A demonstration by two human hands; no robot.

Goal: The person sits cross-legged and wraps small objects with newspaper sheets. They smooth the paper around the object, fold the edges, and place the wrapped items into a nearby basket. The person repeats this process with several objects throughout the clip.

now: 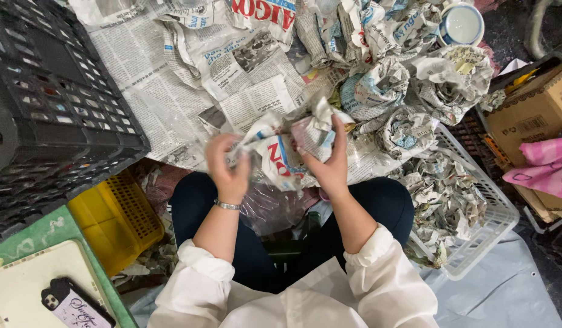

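Evidently both hands close on one crumpled bundle of printed newspaper with red and blue lettering [281,152], held above the lap: the left hand [228,167] pinches its left side, fingers curled in, while the right hand [331,161] presses thumb and fingers on the upper right folds. Judged by its creases, the bundle is light, soft and easily torn, and whatever it wraps may be fragile, so a hold low on the bulk, under each grip, seems safer than the loose flaps. Beyond the grip lie more wrapped newspaper bundles [408,91]; right of it, a white plastic basket [493,212]; left, a black plastic crate [50,91].
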